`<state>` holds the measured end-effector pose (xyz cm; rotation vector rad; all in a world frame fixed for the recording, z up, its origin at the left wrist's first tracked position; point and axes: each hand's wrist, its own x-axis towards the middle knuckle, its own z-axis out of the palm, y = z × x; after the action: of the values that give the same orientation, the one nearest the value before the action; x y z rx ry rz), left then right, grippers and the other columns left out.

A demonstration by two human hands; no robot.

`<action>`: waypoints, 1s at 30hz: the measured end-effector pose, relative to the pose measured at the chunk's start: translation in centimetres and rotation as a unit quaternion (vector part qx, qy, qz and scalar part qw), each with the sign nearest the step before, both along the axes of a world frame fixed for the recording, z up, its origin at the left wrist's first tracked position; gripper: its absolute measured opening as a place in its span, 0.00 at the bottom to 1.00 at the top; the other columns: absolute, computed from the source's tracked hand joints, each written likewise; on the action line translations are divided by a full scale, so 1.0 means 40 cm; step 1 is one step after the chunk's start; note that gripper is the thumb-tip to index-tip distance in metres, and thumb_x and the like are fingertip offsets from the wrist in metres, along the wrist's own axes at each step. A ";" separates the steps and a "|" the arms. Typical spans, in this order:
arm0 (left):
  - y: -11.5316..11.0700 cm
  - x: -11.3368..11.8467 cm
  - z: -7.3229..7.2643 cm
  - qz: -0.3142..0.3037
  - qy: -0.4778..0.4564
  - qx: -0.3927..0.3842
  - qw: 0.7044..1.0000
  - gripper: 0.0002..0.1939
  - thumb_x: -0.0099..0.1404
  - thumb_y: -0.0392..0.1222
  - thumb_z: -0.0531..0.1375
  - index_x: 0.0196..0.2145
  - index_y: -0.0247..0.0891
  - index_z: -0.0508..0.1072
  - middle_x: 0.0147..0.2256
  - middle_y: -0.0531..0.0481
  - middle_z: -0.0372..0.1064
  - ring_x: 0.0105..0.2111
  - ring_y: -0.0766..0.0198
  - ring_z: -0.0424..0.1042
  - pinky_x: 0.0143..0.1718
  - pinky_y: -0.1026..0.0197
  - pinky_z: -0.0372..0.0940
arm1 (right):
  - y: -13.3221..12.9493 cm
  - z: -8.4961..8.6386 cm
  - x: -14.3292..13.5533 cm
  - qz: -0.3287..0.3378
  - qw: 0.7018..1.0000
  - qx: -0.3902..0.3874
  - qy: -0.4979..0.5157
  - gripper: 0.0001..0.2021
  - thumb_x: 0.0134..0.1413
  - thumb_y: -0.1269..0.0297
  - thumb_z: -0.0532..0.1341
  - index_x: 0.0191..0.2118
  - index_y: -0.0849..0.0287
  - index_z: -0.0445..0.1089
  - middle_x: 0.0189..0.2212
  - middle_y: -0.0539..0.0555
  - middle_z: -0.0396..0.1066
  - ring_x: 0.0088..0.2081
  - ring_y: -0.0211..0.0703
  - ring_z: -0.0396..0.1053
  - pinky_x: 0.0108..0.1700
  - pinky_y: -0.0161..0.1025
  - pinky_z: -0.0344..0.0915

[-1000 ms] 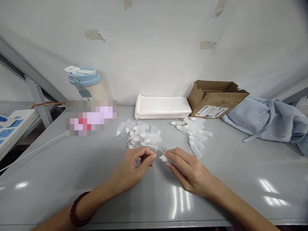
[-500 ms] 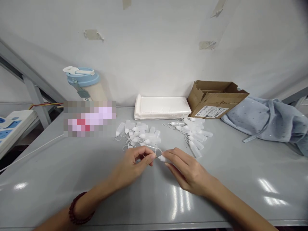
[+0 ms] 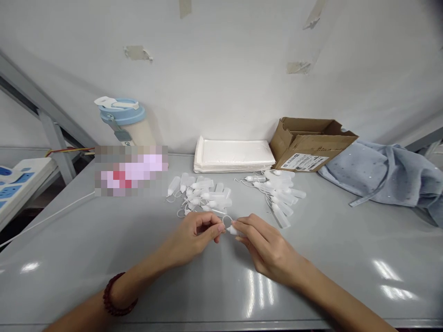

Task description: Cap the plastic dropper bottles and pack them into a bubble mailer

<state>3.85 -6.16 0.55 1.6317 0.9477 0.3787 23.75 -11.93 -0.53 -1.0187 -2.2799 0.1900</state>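
My right hand [image 3: 273, 246] grips a small white squeeze bottle [image 3: 233, 230], its narrow tip pointing left toward my other hand. Most of the bottle's body is hidden by the fingers. A thin white cap strap [image 3: 227, 216] loops up from the neck and runs to my left hand [image 3: 198, 236], whose thumb and forefinger pinch its end; the small cap there is mostly covered. Just beyond my left hand lies a pile of similar translucent bottles [image 3: 207, 195] with loose straps. Another pile of these bottles [image 3: 282, 196] lies beyond my right hand.
On the grey table [image 3: 194, 295], a stack of white padded envelopes [image 3: 235, 154] and an open cardboard box [image 3: 308, 147] stand against the wall. Blue-grey cloth [image 3: 380, 170] is at right. A blue-lidded tumbler [image 3: 134, 131], a blurred pinkish item [image 3: 134, 170] and a power strip [image 3: 20, 182] are at left.
The bottle's tip has drawn slightly away from my left fingertips, and the right fingers have shifted a little on it. Both hands keep their grip; the view has moved slightly.
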 end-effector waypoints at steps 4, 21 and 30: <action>0.001 0.006 -0.006 0.001 -0.005 0.017 1.000 0.15 0.65 0.45 0.52 0.24 0.36 0.66 0.22 0.56 0.62 0.23 0.69 0.58 0.25 0.67 0.54 | -0.001 -0.011 -0.008 -0.009 1.000 0.013 0.020 0.14 0.57 0.81 0.51 0.49 0.69 0.61 0.36 0.65 0.67 0.37 0.46 0.66 0.35 0.41 0.70; -0.008 0.010 -0.008 -0.017 -0.006 0.040 0.999 0.13 0.65 0.43 0.51 0.25 0.37 0.66 0.22 0.56 0.63 0.24 0.68 0.61 0.26 0.66 0.56 | 0.001 -0.017 -0.016 -0.017 0.999 0.010 0.041 0.13 0.57 0.80 0.50 0.47 0.65 0.61 0.34 0.62 0.67 0.34 0.45 0.66 0.31 0.40 0.70; 0.002 -0.005 0.008 -0.012 0.055 0.134 0.989 0.13 0.66 0.44 0.51 0.26 0.38 0.68 0.25 0.55 0.67 0.27 0.67 0.64 0.26 0.66 0.55 | 0.014 -0.007 -0.001 -0.018 0.999 -0.043 0.024 0.13 0.61 0.73 0.51 0.51 0.63 0.60 0.39 0.61 0.68 0.40 0.47 0.68 0.38 0.44 0.71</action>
<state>3.64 -6.08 0.87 1.9237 0.9913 0.4164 23.70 -11.35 -0.82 -1.0870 -2.2246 0.2952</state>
